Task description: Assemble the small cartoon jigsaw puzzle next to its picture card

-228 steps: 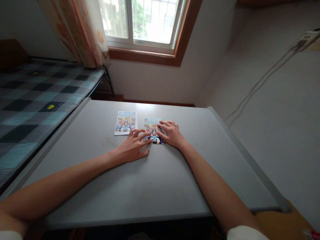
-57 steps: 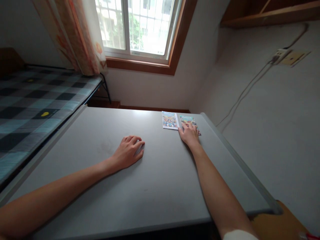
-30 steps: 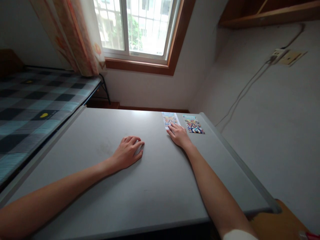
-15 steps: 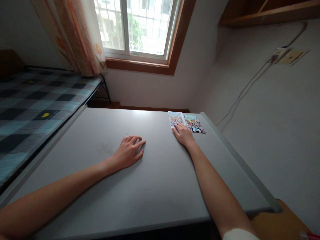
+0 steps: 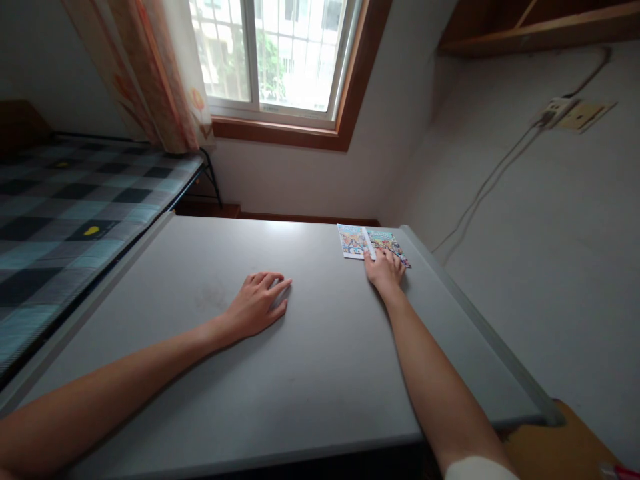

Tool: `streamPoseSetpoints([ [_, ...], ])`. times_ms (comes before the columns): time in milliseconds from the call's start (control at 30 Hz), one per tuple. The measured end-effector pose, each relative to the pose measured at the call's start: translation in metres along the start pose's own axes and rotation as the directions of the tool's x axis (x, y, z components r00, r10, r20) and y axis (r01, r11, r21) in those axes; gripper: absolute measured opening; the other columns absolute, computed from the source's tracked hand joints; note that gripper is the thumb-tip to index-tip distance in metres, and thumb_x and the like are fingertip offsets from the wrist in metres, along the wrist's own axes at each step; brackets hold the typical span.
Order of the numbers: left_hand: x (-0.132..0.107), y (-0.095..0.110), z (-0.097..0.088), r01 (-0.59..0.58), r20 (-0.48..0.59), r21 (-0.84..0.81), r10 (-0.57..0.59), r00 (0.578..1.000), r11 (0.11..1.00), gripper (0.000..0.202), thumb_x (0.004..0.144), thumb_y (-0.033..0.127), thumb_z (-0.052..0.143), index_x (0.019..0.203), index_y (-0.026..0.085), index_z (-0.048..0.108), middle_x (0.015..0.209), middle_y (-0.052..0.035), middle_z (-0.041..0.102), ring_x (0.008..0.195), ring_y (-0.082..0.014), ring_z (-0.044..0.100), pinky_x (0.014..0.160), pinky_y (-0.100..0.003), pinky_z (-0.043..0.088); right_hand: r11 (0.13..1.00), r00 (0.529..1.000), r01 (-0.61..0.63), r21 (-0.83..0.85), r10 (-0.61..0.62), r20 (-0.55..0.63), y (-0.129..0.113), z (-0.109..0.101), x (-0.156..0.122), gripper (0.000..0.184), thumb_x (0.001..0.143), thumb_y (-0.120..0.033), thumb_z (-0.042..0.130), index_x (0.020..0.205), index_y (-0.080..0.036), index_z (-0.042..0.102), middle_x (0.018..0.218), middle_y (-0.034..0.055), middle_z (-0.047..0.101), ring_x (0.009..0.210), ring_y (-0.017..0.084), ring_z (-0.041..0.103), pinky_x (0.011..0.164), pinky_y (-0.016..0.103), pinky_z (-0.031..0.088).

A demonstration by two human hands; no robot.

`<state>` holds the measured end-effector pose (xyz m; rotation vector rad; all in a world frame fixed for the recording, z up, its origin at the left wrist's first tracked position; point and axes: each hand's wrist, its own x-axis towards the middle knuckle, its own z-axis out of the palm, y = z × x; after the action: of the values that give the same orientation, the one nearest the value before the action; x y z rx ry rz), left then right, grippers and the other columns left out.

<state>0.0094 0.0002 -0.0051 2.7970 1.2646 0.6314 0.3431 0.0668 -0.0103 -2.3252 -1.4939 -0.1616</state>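
Note:
Two small printed cards or booklets lie side by side at the far right of the grey table. The left card [image 5: 353, 241] shows a colourful cartoon picture in pale tones with a white edge. On the near part of the right card [image 5: 383, 238], which has a darker crowded picture, rests my right hand [image 5: 386, 268], fingers spread and hiding much of its lower half. My left hand [image 5: 257, 303] lies palm down on the bare tabletop [image 5: 300, 360], its fingers apart and holding nothing.
A bed with a checked mattress [image 5: 100, 193] stands along the left side. Beyond the table are a window [image 5: 295, 60] and a curtain [image 5: 155, 73]. A socket with a cable [image 5: 555, 112] is on the right wall, under a wooden shelf [image 5: 540, 33].
My right hand has shifted right, off the left card and onto the near part of the right one, uncovering the left card's picture. My left hand stays where it was.

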Motion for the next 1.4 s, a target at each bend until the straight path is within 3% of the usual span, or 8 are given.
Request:
streamPoseSetpoints([
  [333,0.0,-0.001,0.0,0.007,0.007,-0.006,-0.007,1.0,1.0,0.041,0.088,0.034,0.05,0.128,0.024,0.054,0.123,-0.009,0.056,0.114,-0.0271,0.048,0.097,-0.044,0.037,0.999,0.998,0.005,-0.05,-0.001,0.063,0.018,0.005,0.012,0.059,0.093,-0.052,0.029,0.136,-0.017,0.048,0.145,0.0123,0.043,0.132,0.029,0.035,0.107,0.046,0.023],
  [567,0.0,0.0,-0.002,0.015,0.019,0.001,-0.015,1.0,1.0,0.039,0.089,0.034,0.049,0.126,0.024,0.055,0.123,-0.0085,0.056,0.114,-0.0266,0.048,0.097,-0.044,0.037,0.978,0.98,0.194,-0.073,-0.19,0.061,-0.004,0.001,0.0,0.054,0.093,-0.052,0.031,0.135,-0.025,0.05,0.146,0.0082,0.041,0.132,0.029,0.032,0.108,0.047,0.02],
  [733,0.0,0.0,-0.002,0.016,0.027,0.013,-0.017,0.999,1.0,0.039,0.089,0.034,0.05,0.125,0.023,0.055,0.124,-0.0084,0.056,0.115,-0.0264,0.048,0.098,-0.044,0.036,0.996,0.992,0.027,-0.09,-0.016,0.123,-0.008,0.002,-0.002,0.063,0.092,-0.058,0.024,0.139,-0.02,0.045,0.15,0.0101,0.036,0.134,0.033,0.029,0.108,0.048,0.021],
  [833,0.001,0.0,-0.001,0.019,0.025,0.009,-0.019,0.999,1.0,0.038,0.089,0.035,0.05,0.124,0.023,0.056,0.123,-0.008,0.056,0.115,-0.0261,0.048,0.098,-0.044,0.035,0.997,0.991,0.006,-0.08,0.004,0.134,-0.002,0.003,0.002,0.064,0.093,-0.057,0.023,0.139,-0.018,0.045,0.151,0.0101,0.034,0.136,0.032,0.028,0.109,0.047,0.021],
  [1067,0.001,0.0,-0.002,0.019,0.018,-0.002,-0.019,1.0,1.0,0.036,0.088,0.034,0.05,0.122,0.023,0.057,0.123,-0.0078,0.057,0.114,-0.0259,0.048,0.098,-0.044,0.035,0.995,0.992,0.083,-0.052,-0.078,0.098,-0.001,0.001,0.002,0.061,0.093,-0.053,0.026,0.14,-0.017,0.044,0.149,0.0131,0.037,0.135,0.032,0.031,0.108,0.047,0.023],
  [1200,0.0,0.0,-0.003,0.021,0.014,-0.011,-0.021,1.0,1.0,0.036,0.088,0.034,0.051,0.122,0.024,0.057,0.122,-0.0078,0.057,0.114,-0.0261,0.048,0.098,-0.044,0.035,0.968,0.963,0.251,-0.027,-0.247,0.103,-0.011,0.0,-0.004,0.057,0.093,-0.052,0.031,0.139,-0.022,0.046,0.15,0.009,0.037,0.137,0.032,0.027,0.109,0.048,0.022],
  [1300,0.0,0.0,-0.003,0.019,0.013,-0.004,-0.019,1.0,1.0,0.035,0.088,0.035,0.051,0.122,0.025,0.058,0.122,-0.0076,0.057,0.113,-0.0259,0.049,0.098,-0.045,0.034,0.942,0.933,0.335,0.005,-0.333,0.137,-0.015,0.001,-0.006,0.052,0.094,-0.051,0.032,0.132,-0.024,0.054,0.146,0.0071,0.043,0.134,0.029,0.034,0.109,0.048,0.023],
  [1400,0.0,0.0,-0.003,0.016,0.011,0.0,-0.016,1.0,1.0,0.035,0.089,0.035,0.05,0.122,0.025,0.058,0.121,-0.0075,0.057,0.113,-0.0258,0.049,0.098,-0.045,0.034,0.944,0.937,0.33,0.033,-0.331,0.113,-0.014,0.003,-0.006,0.048,0.095,-0.047,0.032,0.127,-0.022,0.057,0.141,0.0081,0.049,0.129,0.026,0.041,0.108,0.047,0.025],
])
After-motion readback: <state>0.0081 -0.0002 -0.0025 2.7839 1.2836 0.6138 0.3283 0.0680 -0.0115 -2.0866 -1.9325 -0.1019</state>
